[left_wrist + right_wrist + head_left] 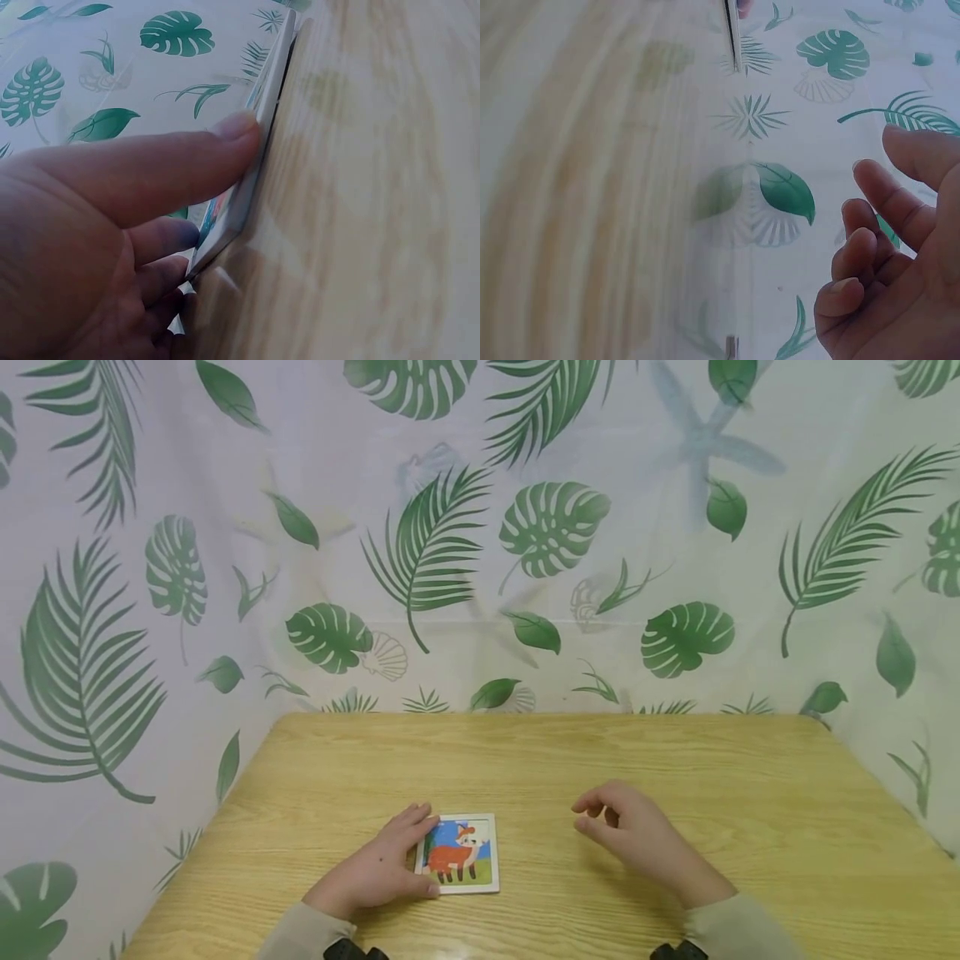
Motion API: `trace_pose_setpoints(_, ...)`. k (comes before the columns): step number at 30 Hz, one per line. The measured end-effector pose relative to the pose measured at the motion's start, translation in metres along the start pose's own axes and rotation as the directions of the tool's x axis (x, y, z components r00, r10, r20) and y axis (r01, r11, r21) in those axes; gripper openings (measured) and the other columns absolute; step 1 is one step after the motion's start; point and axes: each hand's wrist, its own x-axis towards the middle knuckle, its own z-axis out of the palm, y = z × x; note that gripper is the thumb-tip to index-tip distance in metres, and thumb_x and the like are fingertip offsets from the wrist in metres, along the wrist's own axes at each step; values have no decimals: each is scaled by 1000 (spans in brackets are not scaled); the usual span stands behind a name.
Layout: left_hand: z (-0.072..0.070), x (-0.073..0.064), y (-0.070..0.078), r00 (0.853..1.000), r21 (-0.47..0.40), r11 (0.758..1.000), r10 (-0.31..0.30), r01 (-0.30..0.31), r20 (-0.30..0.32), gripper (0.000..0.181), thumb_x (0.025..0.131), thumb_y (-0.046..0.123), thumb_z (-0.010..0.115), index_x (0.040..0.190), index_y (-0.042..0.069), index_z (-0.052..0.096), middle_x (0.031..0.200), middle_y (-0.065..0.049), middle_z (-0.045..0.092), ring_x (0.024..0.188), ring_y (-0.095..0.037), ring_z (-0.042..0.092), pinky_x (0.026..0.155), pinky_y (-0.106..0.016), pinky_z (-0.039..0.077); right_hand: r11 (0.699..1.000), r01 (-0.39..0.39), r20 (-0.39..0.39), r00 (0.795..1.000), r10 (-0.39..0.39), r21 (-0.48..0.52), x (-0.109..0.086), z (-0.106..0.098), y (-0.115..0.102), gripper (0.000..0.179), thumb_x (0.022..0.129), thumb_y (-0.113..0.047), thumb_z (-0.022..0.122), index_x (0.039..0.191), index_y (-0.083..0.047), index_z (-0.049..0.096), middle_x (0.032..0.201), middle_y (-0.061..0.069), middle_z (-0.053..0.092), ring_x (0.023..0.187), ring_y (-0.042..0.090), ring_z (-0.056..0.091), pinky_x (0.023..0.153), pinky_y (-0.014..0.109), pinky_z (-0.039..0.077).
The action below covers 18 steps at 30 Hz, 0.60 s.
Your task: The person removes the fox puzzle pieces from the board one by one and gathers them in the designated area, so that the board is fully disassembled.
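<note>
A square fox puzzle (459, 853) with a white frame lies flat on the wooden table, left of centre. My left hand (386, 860) holds it at its left side, with the thumb on the near left corner and the fingertips around the far left corner. In the left wrist view, the thumb (187, 165) presses on the frame of the puzzle (241, 191) and other fingers touch its side. Off to the right, my right hand (626, 827) hovers above the table with loosely bent fingers and nothing in them.
The pale wooden table (525, 760) reaches back to a white curtain (465, 685) with green leaf prints, which also hangs along both sides. A small, unclear dark-and-light object (732, 346) shows at the bottom of the right wrist view.
</note>
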Motion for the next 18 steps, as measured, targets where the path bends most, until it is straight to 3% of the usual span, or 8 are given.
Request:
trace_pose_setpoints(7,0,-1,2,1000,6,1000,-4,4,4,95,82,37,85,158,7,36,168,-9,16,154,-33,5,117,-65,16,998,70,11,997,-70,-7,10,14,-18,22,97,-27,70,110,-11,74,97,-3,60,70,15,49,61,28,44)
trace_pose_setpoints(18,0,-1,3,1000,0,1000,-9,9,4,96,81,37,85,158,8,36,168,-9,16,154,-33,5,117,-65,16,997,73,58,996,-72,-6,28,39,-34,23,97,-27,69,116,-14,75,102,0,63,73,14,50,63,29,45)
